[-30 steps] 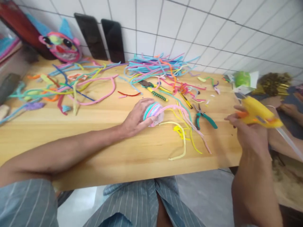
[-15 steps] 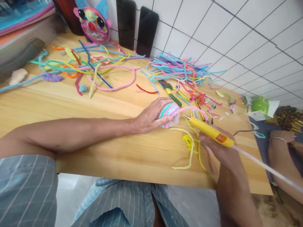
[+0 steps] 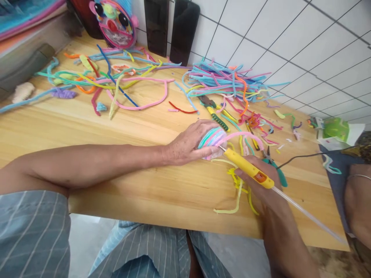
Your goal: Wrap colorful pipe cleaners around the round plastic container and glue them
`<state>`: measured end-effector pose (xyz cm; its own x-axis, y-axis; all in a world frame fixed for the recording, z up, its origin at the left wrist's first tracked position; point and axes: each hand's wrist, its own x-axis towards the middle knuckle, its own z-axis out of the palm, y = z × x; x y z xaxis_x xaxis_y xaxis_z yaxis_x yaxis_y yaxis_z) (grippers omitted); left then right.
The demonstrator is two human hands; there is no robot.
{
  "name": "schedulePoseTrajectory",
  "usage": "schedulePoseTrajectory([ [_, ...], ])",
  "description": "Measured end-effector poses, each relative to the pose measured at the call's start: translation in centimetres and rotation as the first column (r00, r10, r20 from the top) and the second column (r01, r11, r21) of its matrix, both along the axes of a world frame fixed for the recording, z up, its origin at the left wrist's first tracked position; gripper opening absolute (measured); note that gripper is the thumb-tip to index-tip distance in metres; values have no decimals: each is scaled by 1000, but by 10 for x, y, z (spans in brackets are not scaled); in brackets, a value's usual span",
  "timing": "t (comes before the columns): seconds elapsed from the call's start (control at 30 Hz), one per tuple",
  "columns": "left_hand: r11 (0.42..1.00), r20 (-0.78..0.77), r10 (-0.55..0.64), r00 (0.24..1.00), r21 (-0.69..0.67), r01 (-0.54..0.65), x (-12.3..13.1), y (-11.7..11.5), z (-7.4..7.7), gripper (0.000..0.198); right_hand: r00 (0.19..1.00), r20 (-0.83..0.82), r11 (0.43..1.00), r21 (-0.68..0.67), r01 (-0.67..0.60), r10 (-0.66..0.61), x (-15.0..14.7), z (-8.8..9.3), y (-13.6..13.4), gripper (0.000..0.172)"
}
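My left hand rests on the wooden table, fingers wrapped round a small round object wound with pastel pipe cleaners. A pink pipe cleaner arches out from it to the right. My right hand grips a yellow hot glue gun. Its metal nozzle touches the right side of the wound object. A clear glue stick sticks out of the gun's back toward the lower right.
Loose coloured pipe cleaners lie heaped at the back and spread at the left. Pliers and teal-handled cutters lie near my hands. A pipe-cleaner face and two dark slabs lean on the tiled wall. Another person's arm is at the right.
My right hand brought the glue gun from the far right in to the wound object, and the nozzle now touches it. My left hand kept hold of the object.
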<state>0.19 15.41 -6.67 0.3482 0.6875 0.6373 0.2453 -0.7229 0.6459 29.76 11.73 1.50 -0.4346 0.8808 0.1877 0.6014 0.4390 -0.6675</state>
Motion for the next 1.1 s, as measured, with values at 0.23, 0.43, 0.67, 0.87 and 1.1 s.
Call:
schedulePoseTrajectory([
  [0.23,1000,-9,-20,1000,18,20,-2,3,1,67,997,49,992,107,-68,63,1,-6,-2,9],
  [0.43,999,-24,-42,999,28,43,-6,3,1,68,997,43,984,168,-66,60,-2,-8,-8,17],
  [0.67,998,-56,-67,996,11,67,-9,5,2,71,987,82,959,239,-152,136,1,-11,-4,27],
  [0.87,997,-76,-68,995,-33,65,-12,4,7,68,978,170,939,299,-171,124,0,-9,-4,26],
  [1.1,997,-92,-80,993,-16,79,-14,4,5,72,959,219,925,294,-242,181,1,-12,-2,23],
])
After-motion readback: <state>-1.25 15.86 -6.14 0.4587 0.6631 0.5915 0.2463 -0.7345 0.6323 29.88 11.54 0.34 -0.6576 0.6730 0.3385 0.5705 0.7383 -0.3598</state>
